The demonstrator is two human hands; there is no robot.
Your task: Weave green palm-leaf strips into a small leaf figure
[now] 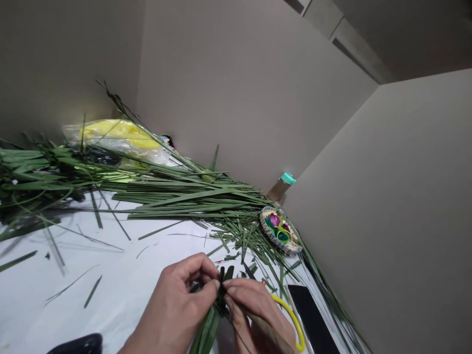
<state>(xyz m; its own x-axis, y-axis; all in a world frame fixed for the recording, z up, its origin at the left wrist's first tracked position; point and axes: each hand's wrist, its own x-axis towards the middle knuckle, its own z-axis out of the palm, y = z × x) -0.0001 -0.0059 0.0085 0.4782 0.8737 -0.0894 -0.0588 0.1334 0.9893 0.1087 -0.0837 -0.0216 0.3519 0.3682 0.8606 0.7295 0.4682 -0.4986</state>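
My left hand (pixel 177 305) and my right hand (pixel 254 314) meet low in the middle of the view. Their fingertips pinch a dark, tightly worked knot of green palm-leaf strips (pixel 220 290). A few wider strips (pixel 206 329) hang from it toward the bottom edge. The fingers hide most of the knot, so its exact form cannot be seen. Beyond my hands lies a long heap of cut green leaf strips (pixel 191 196), with loose pieces scattered across the white table covering (pixel 73 280).
A painted miniature sombrero (pixel 280 231) sits at the end of the heap. Near my right hand lie a yellow cord (pixel 293 319) and a black phone (pixel 311 319). Behind stand a yellow-filled plastic bag (pixel 118 140) and a teal-capped tube (pixel 282 187), against pale walls.
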